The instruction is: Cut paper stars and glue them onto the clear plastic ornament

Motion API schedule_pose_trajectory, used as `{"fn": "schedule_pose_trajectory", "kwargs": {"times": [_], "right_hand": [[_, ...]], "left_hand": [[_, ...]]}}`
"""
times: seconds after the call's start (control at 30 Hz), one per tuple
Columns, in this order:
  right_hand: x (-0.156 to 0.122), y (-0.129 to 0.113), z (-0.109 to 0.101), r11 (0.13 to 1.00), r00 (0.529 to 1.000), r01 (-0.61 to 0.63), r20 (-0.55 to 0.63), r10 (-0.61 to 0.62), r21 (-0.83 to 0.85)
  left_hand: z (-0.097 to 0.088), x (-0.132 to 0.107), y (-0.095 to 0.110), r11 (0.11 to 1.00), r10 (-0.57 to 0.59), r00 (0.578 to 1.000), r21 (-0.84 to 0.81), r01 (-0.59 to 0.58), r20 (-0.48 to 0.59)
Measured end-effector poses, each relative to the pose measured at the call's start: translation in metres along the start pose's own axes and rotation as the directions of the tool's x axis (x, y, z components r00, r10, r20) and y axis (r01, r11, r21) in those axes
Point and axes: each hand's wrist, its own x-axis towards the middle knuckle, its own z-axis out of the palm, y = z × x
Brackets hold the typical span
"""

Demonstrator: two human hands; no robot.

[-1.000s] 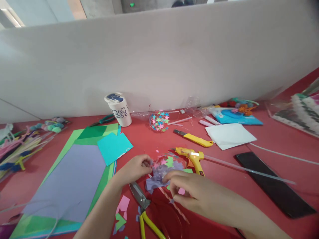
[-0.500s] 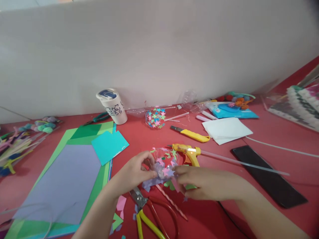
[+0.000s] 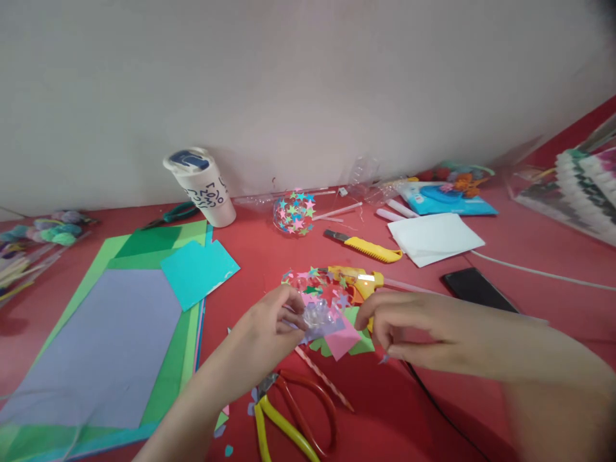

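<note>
"Where was the star-covered clear ball (image 3: 321, 298)?"

"On the red table (image 3: 269, 256), between the left hand (image 3: 267, 317) and the right hand (image 3: 423, 327). A pink paper piece (image 3: 342, 340) showed at its near side."

"And the left fingers?"

"Bent, the thumb close beneath the forefinger, their tips at the ball's left side."

"The right ones?"

"Curled, just beside the pink piece, near the yellow glue gun (image 3: 363, 279). A small purple star (image 3: 384, 359) showed right below the thumb and fingertips. At that size, one couldn't fairly tell whether either hand was clamped on anything."

"What lay below?"

"A striped stick (image 3: 323, 377), with yellow-and-red-handled pliers (image 3: 287, 431) beside it."
</note>
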Motion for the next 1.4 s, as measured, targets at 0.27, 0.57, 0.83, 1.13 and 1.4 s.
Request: {"fn": "schedule_pose_trajectory", "kwargs": {"times": [0.27, 0.57, 0.83, 1.13, 1.4], "right_hand": [[0.019, -0.013, 0.017, 0.972, 0.985, -0.142, -0.067, 0.157, 0.185], [0.023, -0.011, 0.024, 0.879, 0.988, -0.135, -0.003, 0.153, 0.457], [0.023, -0.008, 0.022, 0.867, 0.996, -0.08, -0.004, 0.094, 0.491], [0.027, -0.007, 0.025, 0.925, 0.997, -0.004, -0.068, 0.033, 0.379], [0.028, -0.01, 0.024, 0.936, 0.997, 0.023, -0.082, 0.006, 0.35]], "left_hand": [[0.006, -0.001, 0.001, 0.998, 0.045, 0.998, 0.041, -0.043, -0.044], [0.009, 0.003, -0.002, 0.986, 0.157, 0.985, 0.07, -0.153, -0.067], [0.013, 0.002, 0.002, 0.971, 0.19, 0.979, 0.161, -0.176, -0.073], [0.009, 0.001, -0.003, 0.929, 0.298, 0.913, 0.303, -0.212, -0.277], [0.015, 0.004, -0.001, 0.855, 0.467, 0.859, 0.353, -0.38, -0.207]]}}
